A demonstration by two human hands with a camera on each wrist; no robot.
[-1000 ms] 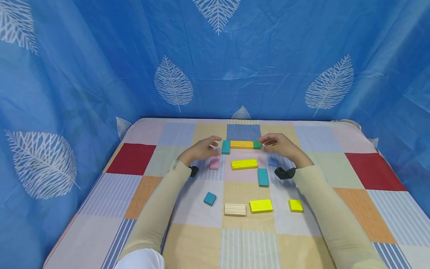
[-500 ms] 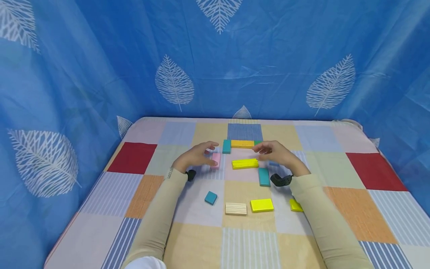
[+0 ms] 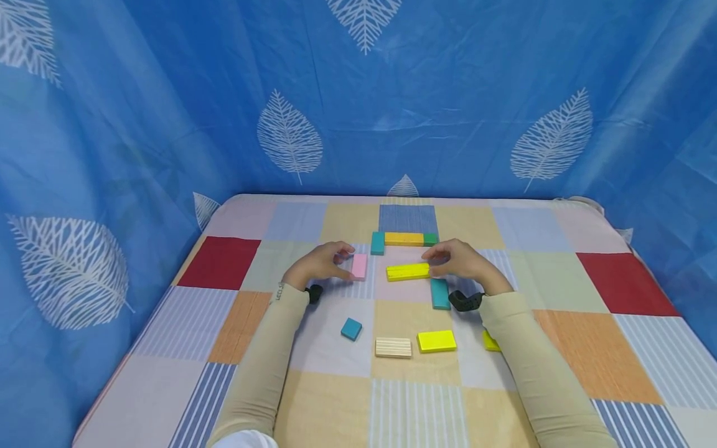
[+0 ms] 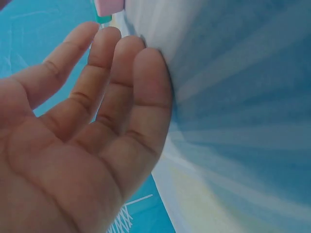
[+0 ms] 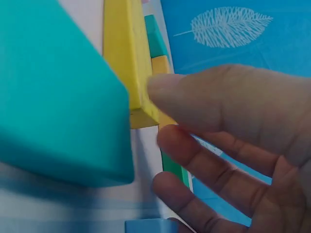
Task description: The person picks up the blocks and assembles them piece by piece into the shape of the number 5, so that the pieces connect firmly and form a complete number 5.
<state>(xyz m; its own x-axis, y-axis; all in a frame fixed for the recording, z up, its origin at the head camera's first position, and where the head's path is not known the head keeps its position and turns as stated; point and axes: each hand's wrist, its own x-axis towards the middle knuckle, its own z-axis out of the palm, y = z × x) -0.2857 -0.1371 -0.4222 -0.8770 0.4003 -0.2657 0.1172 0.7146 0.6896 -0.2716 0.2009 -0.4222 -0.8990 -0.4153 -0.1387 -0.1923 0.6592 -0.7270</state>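
At left, beside the left end of the block layout, left hand (image 3: 319, 261) with thumb and fingers wide apart, just beside pink block (image 3: 359, 266); contact impossible to tell. Pink block cropped by upper edge in left wrist view. At right end of long yellow block (image 3: 407, 272), right hand (image 3: 460, 260), loosely wide; thumb contact uncertain. Blue block (image 5: 149, 226) concealed in head view. Near right, small yellow block (image 3: 490, 341) partly covered by right sleeve (image 3: 538, 367).
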